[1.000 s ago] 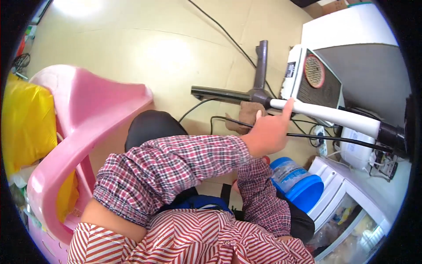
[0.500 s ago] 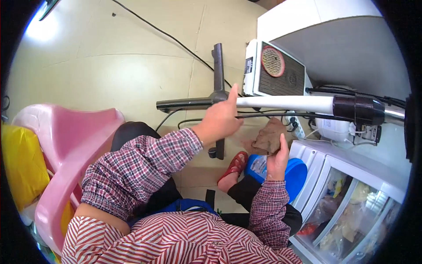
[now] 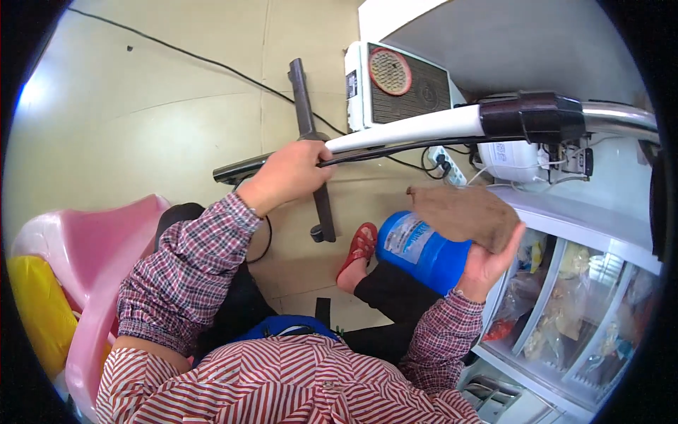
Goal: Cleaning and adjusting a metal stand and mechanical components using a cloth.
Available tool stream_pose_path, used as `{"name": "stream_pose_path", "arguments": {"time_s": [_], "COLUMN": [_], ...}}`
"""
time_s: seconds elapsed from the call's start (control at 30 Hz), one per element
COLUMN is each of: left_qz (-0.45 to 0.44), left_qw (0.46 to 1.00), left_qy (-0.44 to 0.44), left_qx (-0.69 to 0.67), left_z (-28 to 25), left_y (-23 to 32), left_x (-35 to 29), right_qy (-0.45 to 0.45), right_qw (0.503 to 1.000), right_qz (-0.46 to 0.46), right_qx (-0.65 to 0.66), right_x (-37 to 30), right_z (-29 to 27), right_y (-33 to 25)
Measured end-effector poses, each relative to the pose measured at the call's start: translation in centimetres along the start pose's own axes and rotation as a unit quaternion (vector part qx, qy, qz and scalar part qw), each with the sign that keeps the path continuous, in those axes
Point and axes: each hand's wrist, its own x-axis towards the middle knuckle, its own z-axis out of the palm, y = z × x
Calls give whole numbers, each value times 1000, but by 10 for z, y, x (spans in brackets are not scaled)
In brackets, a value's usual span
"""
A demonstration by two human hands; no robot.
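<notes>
Moved: right hand [image 3: 487, 265] has lifted the brown cloth [image 3: 462, 214] nearer the white pole [image 3: 409, 131].
Left grip: left hand [image 3: 286, 173] wraps the pole's end.
Right grip: closed on cloth.
Relation: pole runs left-right, just above the cloth.

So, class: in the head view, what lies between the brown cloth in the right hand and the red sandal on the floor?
In the head view, a blue water bottle lies between the brown cloth in the right hand and the red sandal.
</notes>
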Motion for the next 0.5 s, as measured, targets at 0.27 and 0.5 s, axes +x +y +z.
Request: {"name": "stream_pose_path", "arguments": {"time_s": [0.27, 0.5], "left_qz": [8, 87], "left_qw": [997, 992], "left_qy": [0, 45], "left_qx": [-81, -82], "left_z": [3, -2], "left_y": [-11, -13], "left_x": [7, -3], "right_qy": [-266, -145], "right_qw": [904, 980], "right_qz": [131, 103], "right_qx": [307, 92], "right_x": [36, 22], "right_z": [0, 25], "right_y": [74, 86]}}
